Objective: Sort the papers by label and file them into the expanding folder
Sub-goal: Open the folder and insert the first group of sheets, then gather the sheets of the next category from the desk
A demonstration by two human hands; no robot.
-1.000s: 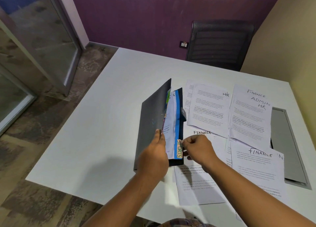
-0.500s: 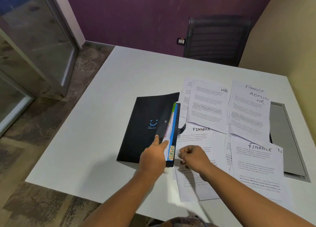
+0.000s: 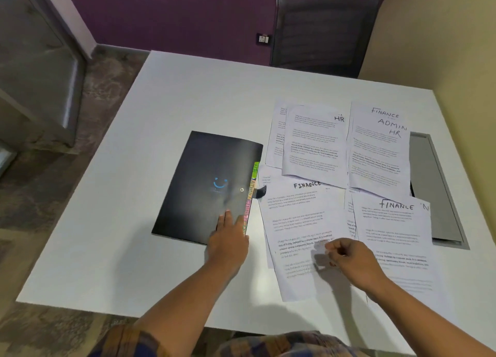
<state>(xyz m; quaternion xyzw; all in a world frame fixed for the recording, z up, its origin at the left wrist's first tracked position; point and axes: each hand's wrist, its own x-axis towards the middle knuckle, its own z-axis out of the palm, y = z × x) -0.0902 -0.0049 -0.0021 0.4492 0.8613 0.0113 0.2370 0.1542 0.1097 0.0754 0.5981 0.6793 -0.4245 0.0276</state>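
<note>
Black expanding folder [image 3: 206,187] lies closed, flat on white table [image 3: 161,109], coloured tabs along its rt edge. My L hand [image 3: 228,239] rests flat, fingers spread, on its near corner. My R hand [image 3: 349,260], loosely curled, holding nothing, hovers over FINANCE sheet [image 3: 300,222] w/ other papers [image 3: 375,147] beyond.

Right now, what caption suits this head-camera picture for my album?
Left hand flat on closed black folder; right hand over labelled papers.

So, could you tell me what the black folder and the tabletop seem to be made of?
The expanding folder looks like thin plastic with a satin finish: its black cover shows soft glare and a metal snap stud. The table appears to be matte white laminate, smooth and uniform with a crisp edge, though painted board can't be ruled out.
</note>
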